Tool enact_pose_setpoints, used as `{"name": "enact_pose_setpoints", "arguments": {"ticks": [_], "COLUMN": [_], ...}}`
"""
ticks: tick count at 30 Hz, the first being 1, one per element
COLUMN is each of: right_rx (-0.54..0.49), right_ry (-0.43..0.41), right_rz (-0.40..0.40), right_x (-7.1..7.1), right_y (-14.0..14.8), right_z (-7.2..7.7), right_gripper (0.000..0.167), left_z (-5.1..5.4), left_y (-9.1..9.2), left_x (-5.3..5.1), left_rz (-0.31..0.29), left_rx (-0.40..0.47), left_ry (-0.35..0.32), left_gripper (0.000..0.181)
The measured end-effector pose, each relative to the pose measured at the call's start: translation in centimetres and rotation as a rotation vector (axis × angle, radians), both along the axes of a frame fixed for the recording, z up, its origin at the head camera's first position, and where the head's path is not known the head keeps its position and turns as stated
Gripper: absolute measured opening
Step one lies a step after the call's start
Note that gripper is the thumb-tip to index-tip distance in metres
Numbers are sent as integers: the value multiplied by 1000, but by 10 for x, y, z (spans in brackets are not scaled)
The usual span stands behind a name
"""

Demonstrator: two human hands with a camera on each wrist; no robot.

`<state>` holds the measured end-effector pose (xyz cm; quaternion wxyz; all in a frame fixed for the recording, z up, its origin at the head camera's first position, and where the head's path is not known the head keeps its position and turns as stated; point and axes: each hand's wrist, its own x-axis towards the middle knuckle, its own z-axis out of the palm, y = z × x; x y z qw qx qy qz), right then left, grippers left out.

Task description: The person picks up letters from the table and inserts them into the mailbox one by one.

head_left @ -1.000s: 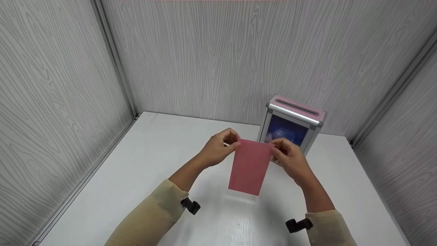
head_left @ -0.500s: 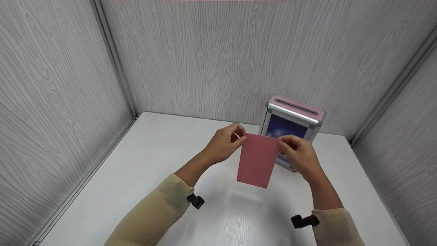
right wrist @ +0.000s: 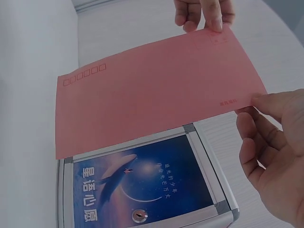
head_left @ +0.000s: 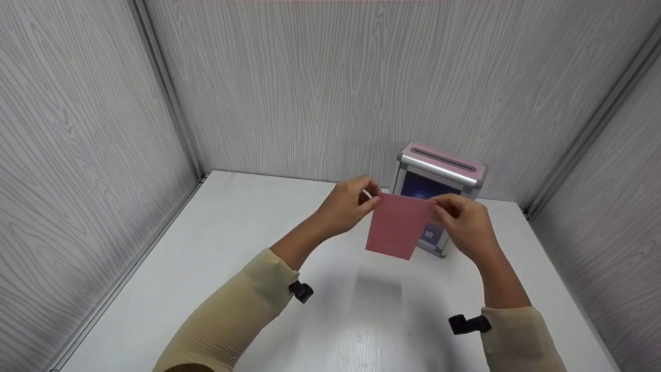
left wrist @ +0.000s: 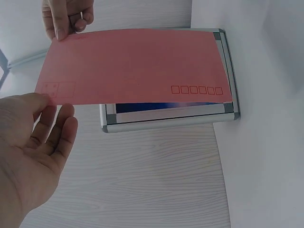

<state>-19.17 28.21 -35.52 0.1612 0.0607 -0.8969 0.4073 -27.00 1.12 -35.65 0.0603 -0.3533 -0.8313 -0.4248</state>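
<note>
A pink envelope (head_left: 400, 226) hangs above the table, its upper corners pinched between thumb and fingers of each hand. My left hand (head_left: 348, 203) grips the upper left corner and my right hand (head_left: 463, 219) the upper right one. Printed postcode squares show along one edge of the envelope (left wrist: 142, 66) in the left wrist view. Just behind it stands a box (head_left: 444, 161) with a pink top, a long slot and a silver frame. A blue poster (right wrist: 142, 180) with a whale fills the box's front, above a small round lock (right wrist: 139, 216).
The white table (head_left: 248, 217) extends to both sides of the box. A grey wood-grain panel (head_left: 289, 93) rises behind it, with more panels at left (head_left: 77, 155) and right (head_left: 609, 206). Black wrist mounts (head_left: 301, 291) are on both sleeves.
Both hands have moved up, forward and a little right, carrying the envelope nearer the box. Its lower edge has lifted, so it looks shorter from the head. The box has stayed in place.
</note>
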Motion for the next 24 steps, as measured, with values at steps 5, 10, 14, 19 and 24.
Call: {"name": "enact_pose_setpoints", "arguments": {"ticks": [5,10,14,19,24], "right_rx": [39,78,91,97,97], "right_ry": [79,126,161,201,235], "right_rz": [-34,-71,-72,-80,-93], "right_x": [3,6,6,4,6], "right_y": [3,4,7,13,15], "right_z": [12,25,34,43,53], "right_gripper": [20,17,15,15,15], "left_z": [14,28,38,47,56], "left_y": [6,10,14,21,27], "left_x": [0,-1,-1,-3,-2], "left_rz": [2,2,4,4,14], "left_rx": [-21,-27,-22,-7,34], "left_ry": [20,57,82,142,189], "left_gripper": [18,18,18,18,17]}}
